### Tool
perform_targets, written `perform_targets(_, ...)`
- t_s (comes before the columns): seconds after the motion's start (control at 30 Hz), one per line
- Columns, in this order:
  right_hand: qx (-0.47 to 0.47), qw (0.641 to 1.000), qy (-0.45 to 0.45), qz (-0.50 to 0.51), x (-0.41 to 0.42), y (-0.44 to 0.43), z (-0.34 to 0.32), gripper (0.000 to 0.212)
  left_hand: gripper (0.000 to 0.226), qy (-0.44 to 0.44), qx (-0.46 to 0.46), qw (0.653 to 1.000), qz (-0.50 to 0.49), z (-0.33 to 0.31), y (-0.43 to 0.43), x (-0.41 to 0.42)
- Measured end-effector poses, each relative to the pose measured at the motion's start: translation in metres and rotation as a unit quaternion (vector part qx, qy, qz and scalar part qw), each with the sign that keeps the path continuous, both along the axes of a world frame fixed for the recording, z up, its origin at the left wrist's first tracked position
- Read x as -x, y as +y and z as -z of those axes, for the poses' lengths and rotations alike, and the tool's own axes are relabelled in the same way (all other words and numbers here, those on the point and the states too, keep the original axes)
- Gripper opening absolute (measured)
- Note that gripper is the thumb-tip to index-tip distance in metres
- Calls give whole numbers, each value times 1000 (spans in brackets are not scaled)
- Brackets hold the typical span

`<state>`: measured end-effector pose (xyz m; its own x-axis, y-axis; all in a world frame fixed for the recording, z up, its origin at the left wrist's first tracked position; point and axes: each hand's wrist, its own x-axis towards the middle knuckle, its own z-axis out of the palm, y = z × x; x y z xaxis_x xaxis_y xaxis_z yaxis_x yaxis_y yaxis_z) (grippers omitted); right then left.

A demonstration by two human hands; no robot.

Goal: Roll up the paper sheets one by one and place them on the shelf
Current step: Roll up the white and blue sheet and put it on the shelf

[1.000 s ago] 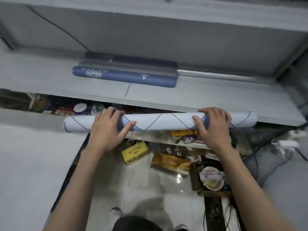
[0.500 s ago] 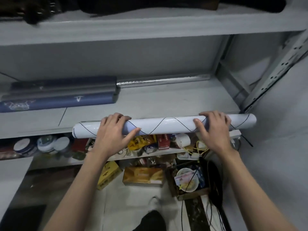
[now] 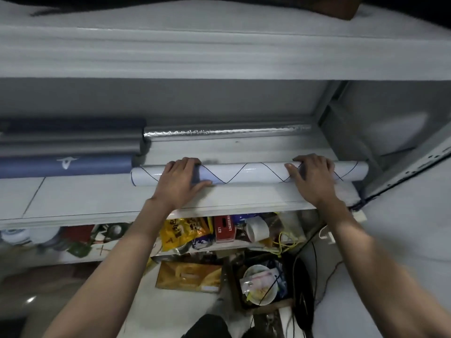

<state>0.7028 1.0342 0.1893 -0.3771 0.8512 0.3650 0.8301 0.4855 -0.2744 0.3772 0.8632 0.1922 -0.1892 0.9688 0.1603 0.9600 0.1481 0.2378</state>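
Shelf (image 3: 97, 201): a pale board running left to right, with a second board (image 3: 219, 57) close overhead, so headroom is low. A metal upright (image 3: 341, 132) closes off the far right corner.

Stored stock: a blue roll (image 3: 66, 165) and a grey roll (image 3: 68, 147) lie side by side on the left half. A foil roll (image 3: 227, 130) lies along the far wall on the right half. All lie parallel to the front edge.

Task item: the paper roll (image 3: 249, 173), white with a black zigzag line, lies on the right half of the shelf with its long axis left to right. Its left end sits just beside the end of the blue roll. Its right end reaches near the upright. It appears to rest on the board, though full contact cannot be confirmed.

Open room: a bare strip lies between the paper roll and the foil roll on the far side. A narrower strip lies between the paper roll and the front edge on the near side.

Left hand (image 3: 180, 181) and right hand (image 3: 310, 176): placed well apart, each inboard of one end, about equally close to the roll. The fingers (image 3: 185, 162) of both hands curl over the top to the far side, with thumbs on the near side, grasping the paper roll.

Judgement: a push away towards the far strip would seat the roll. Letting go too near the front edge risks it rolling off.
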Motion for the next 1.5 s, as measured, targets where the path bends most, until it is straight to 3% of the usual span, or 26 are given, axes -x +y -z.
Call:
perform_targets(0.27, 44, 999, -7, -2, 36, 82, 33, 37, 58, -32, 37, 998, -29, 21, 75, 25)
perform_targets(0.4, 81, 996, -30, -12, 58, 111, 46, 47, 71, 5, 48, 996, -70, 35, 97, 35)
perform_targets(0.5, 50, 998, -18, 14, 67, 117, 53, 55, 73, 21, 60, 993, -100, 47, 108, 32)
perform_targets(0.57, 3, 996, -20, 82, 70, 110, 55, 56, 70, 56, 56, 987, -141, 54, 109, 29)
perform_targets(0.67, -11, 984, -13, 178, 61, 88, 62, 57, 65, 45, 47, 957, -282, 58, 98, 18)
perform_targets(0.77, 30, 987, 6, 156, 46, 76, 75, 58, 53, -3, 26, 943, -333, 63, 91, 6)
perform_targets(0.97, 101, 991, 31, 80, 58, 98, 76, 63, 56, -46, -5, 947, -317, 73, 108, 34)
perform_targets(1.13, 140, 986, -23, 83, 70, 115, 62, 64, 46, -48, -13, 944, -328, 68, 120, 49)
perform_targets(1.23, 132, 987, -37, 83, 80, 101, 42, 66, 53, -35, -33, 954, -297, 56, 101, 44)
perform_targets(1.4, 119, 989, 60, -58, 91, 38, 1, 40, 40, -91, -66, 980, -167, 14, 45, 12)
perform_targets(1.5, 164, 968, 135, -130, 83, -18, -8, 30, 29, -180, -113, 965, -156, -4, -18, -26)
